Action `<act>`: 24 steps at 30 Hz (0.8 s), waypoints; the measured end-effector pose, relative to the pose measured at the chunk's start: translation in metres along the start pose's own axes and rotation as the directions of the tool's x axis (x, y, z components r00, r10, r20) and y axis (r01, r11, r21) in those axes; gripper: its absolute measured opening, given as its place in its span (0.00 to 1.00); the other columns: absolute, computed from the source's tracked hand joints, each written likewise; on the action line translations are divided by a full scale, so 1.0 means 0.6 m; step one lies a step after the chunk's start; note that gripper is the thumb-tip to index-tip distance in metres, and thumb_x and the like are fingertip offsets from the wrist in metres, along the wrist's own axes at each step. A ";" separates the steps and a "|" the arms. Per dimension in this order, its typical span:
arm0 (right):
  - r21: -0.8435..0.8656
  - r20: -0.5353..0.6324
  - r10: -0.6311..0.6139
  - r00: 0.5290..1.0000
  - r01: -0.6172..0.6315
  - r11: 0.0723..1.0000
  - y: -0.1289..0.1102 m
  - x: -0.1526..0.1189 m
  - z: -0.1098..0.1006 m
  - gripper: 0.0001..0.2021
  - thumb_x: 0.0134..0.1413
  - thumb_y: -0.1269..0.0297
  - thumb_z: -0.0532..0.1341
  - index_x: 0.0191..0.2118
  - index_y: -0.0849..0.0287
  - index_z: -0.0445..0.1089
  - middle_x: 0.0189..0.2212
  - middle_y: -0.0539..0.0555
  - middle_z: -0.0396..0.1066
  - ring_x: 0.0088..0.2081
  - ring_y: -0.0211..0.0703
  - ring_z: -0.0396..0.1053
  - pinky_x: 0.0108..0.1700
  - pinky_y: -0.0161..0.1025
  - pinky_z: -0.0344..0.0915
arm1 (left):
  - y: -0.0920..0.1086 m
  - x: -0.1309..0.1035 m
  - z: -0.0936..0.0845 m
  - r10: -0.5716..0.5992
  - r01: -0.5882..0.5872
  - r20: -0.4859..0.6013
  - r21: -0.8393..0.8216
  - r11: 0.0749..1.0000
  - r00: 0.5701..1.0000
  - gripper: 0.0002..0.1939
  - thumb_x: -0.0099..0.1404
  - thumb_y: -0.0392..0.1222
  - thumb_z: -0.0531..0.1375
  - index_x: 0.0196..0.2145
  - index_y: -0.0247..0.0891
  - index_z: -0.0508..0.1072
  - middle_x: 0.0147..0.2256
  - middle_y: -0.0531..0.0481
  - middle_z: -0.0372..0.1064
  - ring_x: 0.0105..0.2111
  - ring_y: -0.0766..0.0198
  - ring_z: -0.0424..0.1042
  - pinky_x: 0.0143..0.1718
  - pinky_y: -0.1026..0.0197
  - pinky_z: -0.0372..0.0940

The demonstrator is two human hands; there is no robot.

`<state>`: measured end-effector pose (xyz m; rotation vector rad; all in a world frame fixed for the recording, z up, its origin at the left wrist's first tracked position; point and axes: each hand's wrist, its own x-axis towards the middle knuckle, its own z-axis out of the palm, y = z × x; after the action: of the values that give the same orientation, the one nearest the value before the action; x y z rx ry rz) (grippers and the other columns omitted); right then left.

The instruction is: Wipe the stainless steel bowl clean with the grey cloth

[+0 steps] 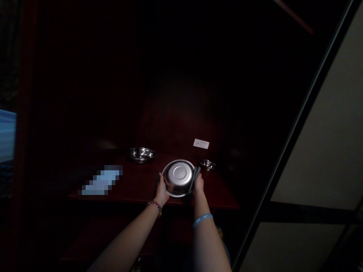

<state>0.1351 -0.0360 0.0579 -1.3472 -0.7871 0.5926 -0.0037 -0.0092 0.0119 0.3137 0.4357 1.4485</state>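
Observation:
A shiny metal bowl [180, 177] is held up between my two hands, its round base facing me. My left hand [162, 190] grips its left rim, with the fingers partly hidden behind it. My right hand [199, 184] is at the right rim, closed on a dark folded item, apparently a cloth [194, 180], pressed against the bowl's edge. Behind, to the left, a wide metal bowl [142, 155] stands open side up on the dark red shelf [138, 190]. A smaller metal bowl [208, 165] sits just beyond my right hand.
A white card or label [201, 144] shows at the back, above the small bowl. A blurred-out bright patch [101, 181] lies on the shelf at left. A pale panel with a dark frame [314, 158] slants along the right. A lower shelf [85, 241] is dim.

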 end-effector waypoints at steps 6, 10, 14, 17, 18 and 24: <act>-0.088 -0.100 0.088 0.991 -0.097 0.991 -0.010 -0.008 -0.003 0.29 0.67 0.45 0.52 0.35 0.64 0.80 0.42 0.71 0.80 0.50 0.59 0.78 0.49 0.42 0.71 | 0.003 -0.005 0.003 -0.046 0.049 -0.067 0.043 0.998 0.997 0.24 0.75 0.56 0.55 0.54 0.36 0.78 0.51 0.37 0.79 0.54 0.51 0.78 0.55 0.50 0.72; -0.137 -0.127 0.104 0.986 -0.121 0.983 -0.010 -0.006 -0.001 0.30 0.69 0.45 0.50 0.34 0.65 0.81 0.43 0.72 0.80 0.50 0.61 0.78 0.48 0.42 0.70 | 0.003 -0.002 0.001 -0.058 0.061 -0.061 0.037 0.997 0.996 0.23 0.75 0.55 0.56 0.55 0.36 0.77 0.50 0.39 0.80 0.53 0.52 0.78 0.54 0.51 0.73; -0.120 -0.121 0.124 0.985 -0.138 0.983 -0.006 -0.001 0.001 0.30 0.69 0.46 0.51 0.34 0.64 0.81 0.40 0.69 0.81 0.49 0.57 0.79 0.46 0.39 0.71 | 0.003 -0.003 0.002 -0.051 0.053 -0.062 0.022 0.998 0.997 0.23 0.75 0.54 0.56 0.56 0.37 0.77 0.51 0.40 0.80 0.53 0.52 0.78 0.54 0.52 0.73; -0.023 -0.110 0.129 0.986 -0.132 0.991 -0.004 -0.003 0.004 0.28 0.69 0.47 0.53 0.32 0.64 0.80 0.37 0.67 0.82 0.46 0.54 0.80 0.44 0.37 0.71 | 0.005 -0.007 0.005 -0.049 0.051 -0.071 0.021 0.998 0.996 0.22 0.76 0.53 0.55 0.55 0.35 0.78 0.50 0.39 0.80 0.52 0.53 0.79 0.54 0.52 0.73; 0.025 -0.104 0.132 0.986 -0.130 0.991 -0.004 -0.005 0.006 0.27 0.68 0.47 0.53 0.32 0.64 0.80 0.37 0.67 0.82 0.44 0.53 0.80 0.42 0.36 0.71 | 0.006 -0.008 0.005 -0.051 0.053 -0.077 0.021 0.998 0.996 0.22 0.76 0.52 0.55 0.55 0.35 0.78 0.50 0.39 0.81 0.51 0.54 0.80 0.54 0.52 0.73; 0.246 0.018 0.147 0.989 -0.147 0.958 -0.007 -0.015 0.014 0.23 0.67 0.50 0.57 0.32 0.65 0.78 0.36 0.64 0.82 0.38 0.46 0.79 0.38 0.34 0.71 | 0.010 -0.010 0.007 -0.084 0.078 -0.120 -0.057 0.995 0.989 0.22 0.76 0.52 0.55 0.59 0.39 0.76 0.48 0.41 0.81 0.47 0.54 0.81 0.51 0.50 0.74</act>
<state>0.1225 -0.0386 0.0610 -1.1816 -0.5941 0.7817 -0.0075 -0.0144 0.0187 0.1639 0.5028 1.4017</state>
